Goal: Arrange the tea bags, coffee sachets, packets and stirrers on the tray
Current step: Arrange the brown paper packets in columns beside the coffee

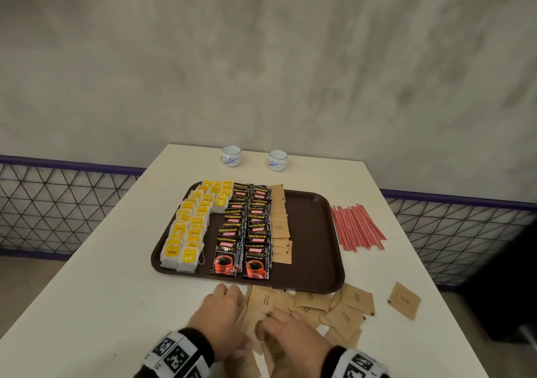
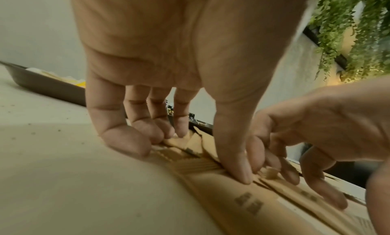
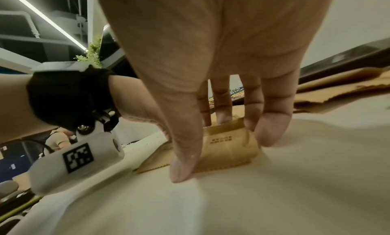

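A brown tray point(image 1: 308, 232) holds rows of yellow tea bags point(image 1: 189, 226), black coffee sachets point(image 1: 247, 232) and one column of brown packets point(image 1: 280, 223). Its right third is bare. Red stirrers point(image 1: 356, 226) lie on the table right of the tray. Several loose brown packets point(image 1: 348, 313) are scattered in front of it. My left hand point(image 1: 223, 305) grips a bunch of these packets point(image 2: 211, 165) between its fingers point(image 2: 137, 147) and thumb. Right beside it, my right hand point(image 1: 287, 331) pinches one bent packet point(image 3: 227, 143) between thumb and fingers.
Two small white cups point(image 1: 231, 155) point(image 1: 277, 160) stand at the table's far edge. One brown packet point(image 1: 404, 300) lies apart near the right edge. The white table point(image 1: 116, 261) narrows toward a mesh railing point(image 1: 58, 203) on both sides.
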Demonstrator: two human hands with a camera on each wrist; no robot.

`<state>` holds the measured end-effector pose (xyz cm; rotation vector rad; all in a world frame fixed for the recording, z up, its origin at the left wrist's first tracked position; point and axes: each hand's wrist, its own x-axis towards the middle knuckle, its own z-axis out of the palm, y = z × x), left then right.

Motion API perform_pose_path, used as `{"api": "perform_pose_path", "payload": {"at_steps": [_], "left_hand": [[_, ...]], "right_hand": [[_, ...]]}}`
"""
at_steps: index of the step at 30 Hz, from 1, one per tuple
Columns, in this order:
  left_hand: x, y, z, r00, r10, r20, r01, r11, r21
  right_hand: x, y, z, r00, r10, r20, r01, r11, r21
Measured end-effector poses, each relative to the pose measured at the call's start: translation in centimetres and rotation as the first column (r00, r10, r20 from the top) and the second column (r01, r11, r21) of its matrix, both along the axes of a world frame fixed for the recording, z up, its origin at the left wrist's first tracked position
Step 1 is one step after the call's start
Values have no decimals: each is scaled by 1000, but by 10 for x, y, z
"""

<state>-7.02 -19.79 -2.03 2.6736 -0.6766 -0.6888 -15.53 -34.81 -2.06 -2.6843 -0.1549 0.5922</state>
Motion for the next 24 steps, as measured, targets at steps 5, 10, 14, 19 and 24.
{"api": "perform_pose_path", "payload": {"at_steps": [5,10,14,19,24], "left_hand": [[1,0,2,995,27,-96,-28,999,-15],[4,1,2,995,29,-100,-31,999,-20],[8,7,2,997,29,-69,-32,999,-43],[12,16,0,1000,9,-9,-10,997,-79],[15,25,7,999,-7,-41,1,988,-156]], "right_hand": [[-5,-3,7,991,-126,-49,128,992,25],[-8,-11,14,964,-253,-81,252,967,-20],[-9,-13,18,947,-319,-46,320,947,10],[-6,-11,18,928,-371,-17,369,915,165],[1,-9,16,907,-419,-33,413,874,256]]}}
